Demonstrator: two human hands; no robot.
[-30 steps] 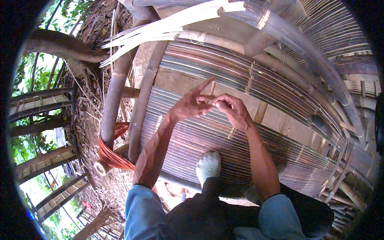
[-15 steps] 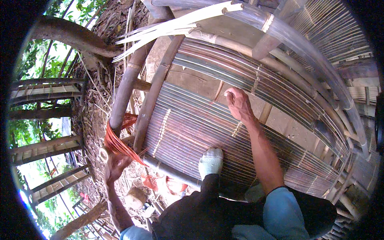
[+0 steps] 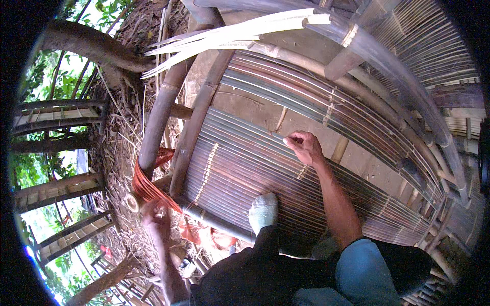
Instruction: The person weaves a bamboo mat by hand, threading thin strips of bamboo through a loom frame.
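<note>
Beneath me lies a slatted bamboo platform, its thin dark strips tied by pale lashings, with a long gap towards the far side. My right hand is over the strips beside this gap. Its fingers are curled together in a pinch; whatever they hold is too small to make out. A bundle of orange strands hangs looped round a thick bamboo post at the left. Just below the bundle is my left hand, blurred and overexposed, so its fingers do not show clearly.
A socked foot rests on the near strips. Pale split bamboo lies across the far rail, its splayed ends to the left. The thick bamboo post rises along the left side. More orange strands lie below the near edge.
My right hand has come down and nearer, from over the gap to the strips. My left hand has shifted slightly right and nearer, below the orange bundle.
</note>
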